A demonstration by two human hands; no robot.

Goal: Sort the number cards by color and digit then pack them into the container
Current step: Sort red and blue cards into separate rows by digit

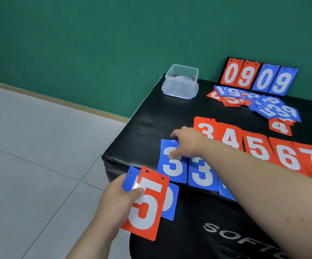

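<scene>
Blue card (170,203) mostly hidden behind red 5 (146,204) in left hand (112,202)

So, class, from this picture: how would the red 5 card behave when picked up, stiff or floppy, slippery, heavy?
Probably stiff: the red 5 card juts out flat though the left hand grips only one side. Likely slippery: glare near the thumb suggests a glossy face. Seemingly light: a thumb pinch carries it plus a blue card behind.
</scene>
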